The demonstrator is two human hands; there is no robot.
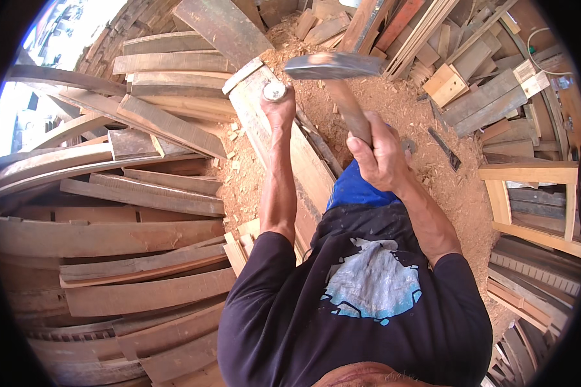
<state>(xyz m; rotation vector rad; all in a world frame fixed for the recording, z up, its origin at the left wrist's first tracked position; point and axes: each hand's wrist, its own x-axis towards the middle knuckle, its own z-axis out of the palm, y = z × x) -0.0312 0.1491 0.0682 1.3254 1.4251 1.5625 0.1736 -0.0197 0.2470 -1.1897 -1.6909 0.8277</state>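
Note:
My left hand (278,111) is closed round the handle of what looks like a chisel (275,91), held upright. Only its round, whitish top end shows; the blade is hidden beneath my fist. Under that hand lies a long wooden beam (313,177), running from the upper left down toward my lap. My right hand (382,155) grips the wooden handle of a hammer (332,66). The dark metal head is raised to the right of the chisel's top, apart from it and slightly blurred.
Curved and straight planks (142,242) are piled along the left. More offcuts (468,77) lie at the upper right, near a pale wooden frame (529,173). Wood chips and sawdust (455,193) cover the ground, where a dark, narrow tool (444,148) lies.

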